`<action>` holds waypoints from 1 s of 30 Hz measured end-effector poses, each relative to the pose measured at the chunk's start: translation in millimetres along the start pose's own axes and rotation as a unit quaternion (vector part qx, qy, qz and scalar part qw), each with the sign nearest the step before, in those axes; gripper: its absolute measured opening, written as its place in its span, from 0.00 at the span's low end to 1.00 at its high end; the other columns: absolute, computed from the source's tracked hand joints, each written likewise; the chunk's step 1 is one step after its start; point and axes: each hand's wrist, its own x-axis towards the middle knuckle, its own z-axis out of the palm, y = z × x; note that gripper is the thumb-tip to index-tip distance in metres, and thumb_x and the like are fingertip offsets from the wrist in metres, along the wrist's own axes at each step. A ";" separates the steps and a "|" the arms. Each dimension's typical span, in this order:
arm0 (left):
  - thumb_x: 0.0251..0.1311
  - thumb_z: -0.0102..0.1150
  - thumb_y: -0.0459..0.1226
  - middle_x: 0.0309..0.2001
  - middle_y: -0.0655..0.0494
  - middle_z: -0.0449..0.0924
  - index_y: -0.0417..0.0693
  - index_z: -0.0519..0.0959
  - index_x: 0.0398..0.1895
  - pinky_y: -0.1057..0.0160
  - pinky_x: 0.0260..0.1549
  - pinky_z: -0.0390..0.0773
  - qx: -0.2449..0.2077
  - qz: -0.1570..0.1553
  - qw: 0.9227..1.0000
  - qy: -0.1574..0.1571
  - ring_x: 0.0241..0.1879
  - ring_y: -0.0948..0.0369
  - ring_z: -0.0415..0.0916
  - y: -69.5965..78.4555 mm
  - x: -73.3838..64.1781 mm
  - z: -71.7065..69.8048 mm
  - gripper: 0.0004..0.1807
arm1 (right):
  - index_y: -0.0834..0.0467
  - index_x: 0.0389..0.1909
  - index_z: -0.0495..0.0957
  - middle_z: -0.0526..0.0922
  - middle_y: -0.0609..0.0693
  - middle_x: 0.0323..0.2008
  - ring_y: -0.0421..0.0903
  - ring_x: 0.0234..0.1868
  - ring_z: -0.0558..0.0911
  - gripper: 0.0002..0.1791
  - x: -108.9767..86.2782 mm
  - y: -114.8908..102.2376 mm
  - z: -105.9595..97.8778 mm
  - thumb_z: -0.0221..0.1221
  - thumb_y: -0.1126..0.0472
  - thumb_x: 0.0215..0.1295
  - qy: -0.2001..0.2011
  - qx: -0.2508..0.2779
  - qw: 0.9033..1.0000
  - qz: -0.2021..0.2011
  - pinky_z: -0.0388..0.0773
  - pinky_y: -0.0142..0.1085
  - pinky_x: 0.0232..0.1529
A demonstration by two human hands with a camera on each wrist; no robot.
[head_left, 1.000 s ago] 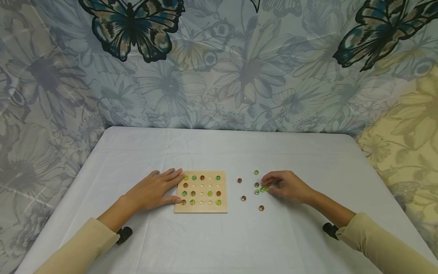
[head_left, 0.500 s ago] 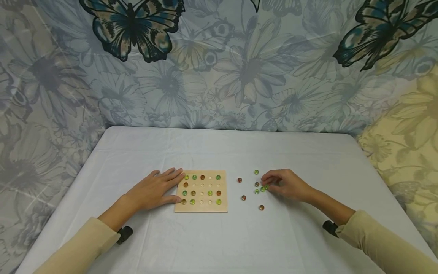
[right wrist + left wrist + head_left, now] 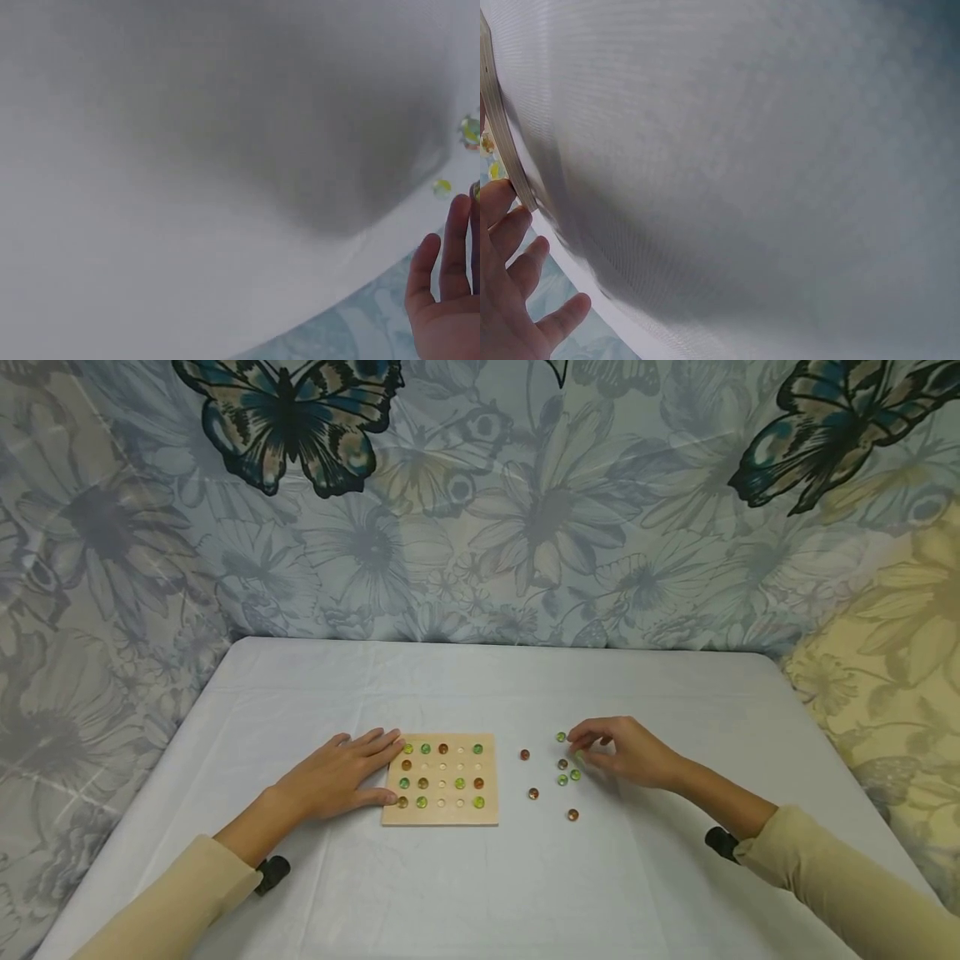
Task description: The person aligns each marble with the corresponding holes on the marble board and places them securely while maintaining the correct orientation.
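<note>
My left hand (image 3: 341, 777) lies with spread fingers over the left edge of a light wooden board (image 3: 442, 820). Rows of round hollows mark the board, several filled with green, yellow-green and amber glass marbles. To the board's right, my right hand (image 3: 630, 752) pinches a green marble (image 3: 579, 755) between thumb and fingers, close over the loose marbles. Below its fingertips sit a brown marble (image 3: 562, 764) and two green ones, with another green marble (image 3: 561, 737) just left of the fingers. The left wrist view catches the board's edge (image 3: 506, 142) beside the left fingers.
Loose amber marbles lie between the board and the right hand: a reddish one (image 3: 525, 754), a brown one (image 3: 533, 794) and one nearer the front (image 3: 573, 815). A white cloth covers the table (image 3: 465, 893). Behind it hangs a flower-and-butterfly fabric (image 3: 480, 527).
My right hand has moved away from me and slightly left, taking one green marble from the loose group. The left hand and board stay where they were.
</note>
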 end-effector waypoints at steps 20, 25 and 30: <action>0.66 0.49 0.64 0.77 0.50 0.56 0.48 0.59 0.77 0.39 0.63 0.64 -0.009 0.004 1.000 0.000 0.74 0.48 0.57 -2.0 -1.6 2.3 0.44 | 0.61 0.51 0.81 0.88 0.50 0.42 0.43 0.45 0.84 0.15 45.8 -42.2 9.9 0.64 0.72 0.63 0.002 0.029 0.998 -0.050 0.78 0.53 0.47; 0.67 0.50 0.63 0.76 0.49 0.57 0.47 0.60 0.77 0.39 0.62 0.65 -0.006 0.014 1.000 0.011 0.73 0.48 0.58 -1.8 -0.6 0.8 0.44 | 0.61 0.51 0.81 0.88 0.50 0.42 0.43 0.45 0.84 0.15 55.0 -50.4 18.5 0.64 0.71 0.64 -0.003 0.043 0.997 -0.060 0.78 0.51 0.48; 0.66 0.50 0.64 0.76 0.49 0.57 0.47 0.60 0.77 0.39 0.61 0.66 -0.006 0.015 1.000 0.012 0.73 0.48 0.58 -1.2 -0.2 0.2 0.44 | 0.62 0.51 0.81 0.88 0.51 0.43 0.42 0.45 0.84 0.14 64.3 -57.7 29.1 0.64 0.71 0.64 -0.012 0.058 0.996 -0.063 0.78 0.51 0.49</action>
